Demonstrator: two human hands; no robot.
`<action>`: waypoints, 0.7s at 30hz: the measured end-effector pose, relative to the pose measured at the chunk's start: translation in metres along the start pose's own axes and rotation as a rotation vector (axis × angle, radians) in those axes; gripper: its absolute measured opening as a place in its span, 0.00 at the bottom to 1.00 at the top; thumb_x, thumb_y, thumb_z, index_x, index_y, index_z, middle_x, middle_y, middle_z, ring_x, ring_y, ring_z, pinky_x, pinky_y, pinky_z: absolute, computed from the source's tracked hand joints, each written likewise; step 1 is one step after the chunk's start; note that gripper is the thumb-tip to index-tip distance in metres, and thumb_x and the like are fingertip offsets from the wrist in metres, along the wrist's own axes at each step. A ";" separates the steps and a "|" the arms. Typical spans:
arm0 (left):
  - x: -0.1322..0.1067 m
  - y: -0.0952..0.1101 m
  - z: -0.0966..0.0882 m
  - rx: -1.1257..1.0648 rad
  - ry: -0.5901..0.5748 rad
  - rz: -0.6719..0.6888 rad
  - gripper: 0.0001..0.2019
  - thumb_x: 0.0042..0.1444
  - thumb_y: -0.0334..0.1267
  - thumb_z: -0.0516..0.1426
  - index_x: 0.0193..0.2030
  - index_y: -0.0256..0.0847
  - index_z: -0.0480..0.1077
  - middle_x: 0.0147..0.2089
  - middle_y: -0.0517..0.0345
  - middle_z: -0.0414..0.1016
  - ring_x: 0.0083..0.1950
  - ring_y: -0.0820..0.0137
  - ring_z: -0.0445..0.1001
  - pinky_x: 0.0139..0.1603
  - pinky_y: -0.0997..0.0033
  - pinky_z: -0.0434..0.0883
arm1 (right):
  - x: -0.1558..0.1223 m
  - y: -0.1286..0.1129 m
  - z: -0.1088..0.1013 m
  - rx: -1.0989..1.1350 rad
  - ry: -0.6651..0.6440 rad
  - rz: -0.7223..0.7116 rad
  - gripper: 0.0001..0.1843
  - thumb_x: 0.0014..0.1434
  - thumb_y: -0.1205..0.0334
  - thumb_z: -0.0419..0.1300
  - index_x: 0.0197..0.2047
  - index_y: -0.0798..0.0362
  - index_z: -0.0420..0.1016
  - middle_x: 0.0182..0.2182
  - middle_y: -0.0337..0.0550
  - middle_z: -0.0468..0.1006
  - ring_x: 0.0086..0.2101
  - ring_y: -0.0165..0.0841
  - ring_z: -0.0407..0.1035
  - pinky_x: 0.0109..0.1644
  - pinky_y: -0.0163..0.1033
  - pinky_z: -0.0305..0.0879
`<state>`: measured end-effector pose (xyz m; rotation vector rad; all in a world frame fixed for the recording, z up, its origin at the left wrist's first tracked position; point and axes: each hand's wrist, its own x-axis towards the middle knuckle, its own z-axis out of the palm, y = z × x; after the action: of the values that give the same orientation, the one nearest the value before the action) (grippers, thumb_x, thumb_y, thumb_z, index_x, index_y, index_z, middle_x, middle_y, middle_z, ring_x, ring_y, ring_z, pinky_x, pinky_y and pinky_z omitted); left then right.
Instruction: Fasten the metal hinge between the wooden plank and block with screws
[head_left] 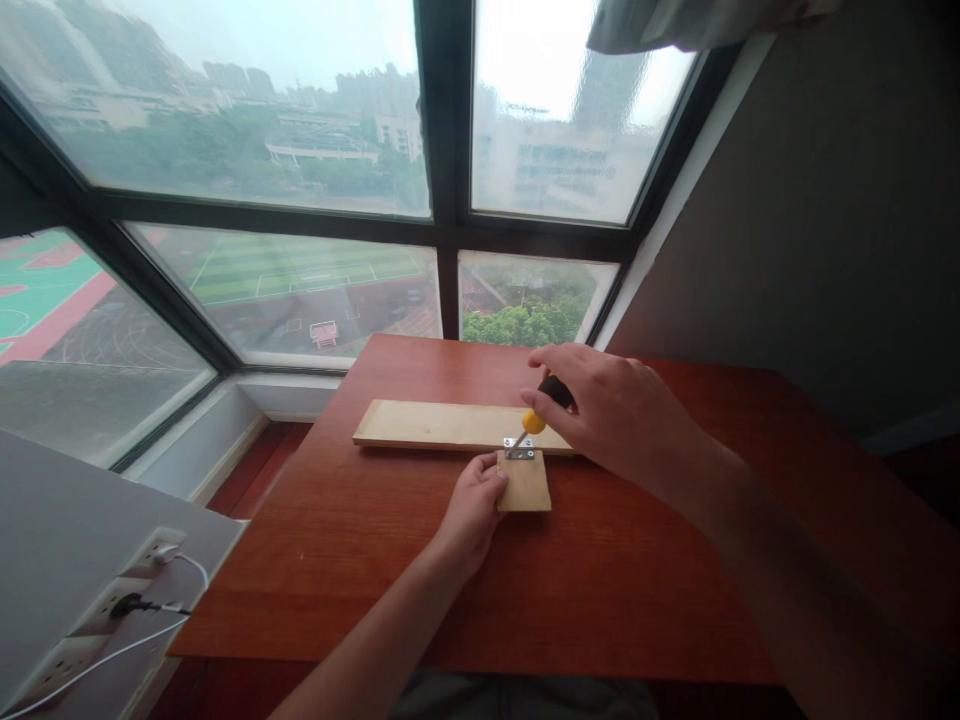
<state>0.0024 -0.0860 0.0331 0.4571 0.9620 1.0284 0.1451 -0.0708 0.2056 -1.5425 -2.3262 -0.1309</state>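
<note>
Right hand [607,415] clenches a yellow-black screwdriver [534,421] on the silver hinge [519,453] — left hand [471,510] (pinching its edge) steadies the square wooden block [525,487].

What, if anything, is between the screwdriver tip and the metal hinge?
Nothing visible. The yellow-handled screwdriver in the right hand reaches straight to the small silver metal hinge; the left hand grips the small wooden block beside it.

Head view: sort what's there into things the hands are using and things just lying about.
In use: screwdriver in the right hand, its tip at the metal hinge; small wood block held at its edge by the left hand; long wood board; table under them.
Lying about: power strip, white cable, curtain.
</note>
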 end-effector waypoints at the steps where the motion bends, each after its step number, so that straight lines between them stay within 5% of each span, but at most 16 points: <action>1: 0.000 0.000 0.000 0.001 -0.001 0.002 0.14 0.55 0.28 0.58 0.49 0.35 0.68 0.46 0.44 0.79 0.42 0.65 0.79 0.40 0.71 0.74 | 0.000 0.000 0.000 0.001 0.003 0.007 0.15 0.66 0.57 0.51 0.50 0.51 0.73 0.42 0.45 0.80 0.38 0.39 0.74 0.37 0.40 0.63; 8: 0.001 -0.001 -0.001 -0.003 -0.015 0.020 0.14 0.54 0.29 0.60 0.48 0.35 0.68 0.45 0.45 0.80 0.41 0.64 0.79 0.39 0.70 0.74 | -0.005 0.000 -0.002 0.084 0.010 -0.048 0.23 0.57 0.66 0.55 0.57 0.52 0.68 0.47 0.44 0.79 0.43 0.38 0.73 0.42 0.40 0.65; 15: 0.001 -0.002 -0.001 -0.012 -0.018 0.020 0.15 0.52 0.29 0.61 0.48 0.35 0.68 0.46 0.44 0.80 0.42 0.64 0.79 0.40 0.69 0.74 | -0.004 -0.003 -0.001 -0.025 0.020 0.005 0.14 0.65 0.55 0.53 0.49 0.50 0.74 0.43 0.44 0.81 0.39 0.40 0.75 0.35 0.40 0.63; 21: 0.002 -0.003 -0.002 -0.015 -0.021 0.023 0.16 0.52 0.30 0.62 0.48 0.35 0.68 0.45 0.45 0.80 0.41 0.64 0.79 0.40 0.69 0.74 | -0.006 -0.003 -0.002 0.023 0.011 -0.025 0.18 0.60 0.63 0.54 0.54 0.50 0.70 0.45 0.42 0.80 0.39 0.38 0.75 0.37 0.40 0.64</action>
<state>0.0024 -0.0860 0.0296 0.4664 0.9318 1.0489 0.1449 -0.0774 0.2057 -1.4982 -2.3304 -0.1178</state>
